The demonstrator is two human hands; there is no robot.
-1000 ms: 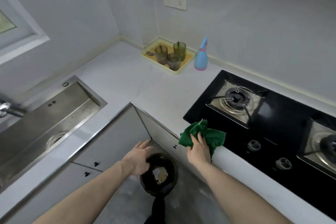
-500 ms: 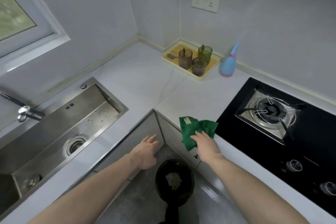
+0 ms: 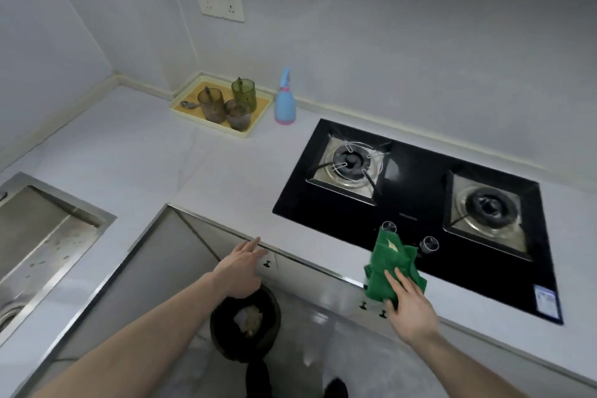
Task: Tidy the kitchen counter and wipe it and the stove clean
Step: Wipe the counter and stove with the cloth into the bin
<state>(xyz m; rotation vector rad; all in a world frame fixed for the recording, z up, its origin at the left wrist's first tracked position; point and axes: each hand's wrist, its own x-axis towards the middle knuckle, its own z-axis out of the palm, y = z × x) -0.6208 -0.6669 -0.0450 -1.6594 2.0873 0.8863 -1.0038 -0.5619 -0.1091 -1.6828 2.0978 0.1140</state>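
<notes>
**Cloth at the stove's front edge**

My right hand (image 3: 410, 310) is gripping the green cloth (image 3: 391, 263), holding it over the counter (image 3: 226, 184) edge beside the stove (image 3: 420, 203) knobs. My left hand (image 3: 240, 265), fingers straight, is reaching to the counter lip, well apart from the cloth.

**Pale grey kitchen corner under soft, even light**

Smooth pale grey walls (image 3: 387, 26) meet in a corner at upper left. A white double wall socket plate (image 3: 219, 2) sits on the back wall. A cream upstand strip (image 3: 403, 121) runs along the foot of the walls. Below the worktop edge stand flat grey cabinet doors (image 3: 181, 271) with small dark handles and a metal trim. The glossy grey floor (image 3: 339, 362) shows dim reflections. The light is diffuse, without hard shadows.
</notes>
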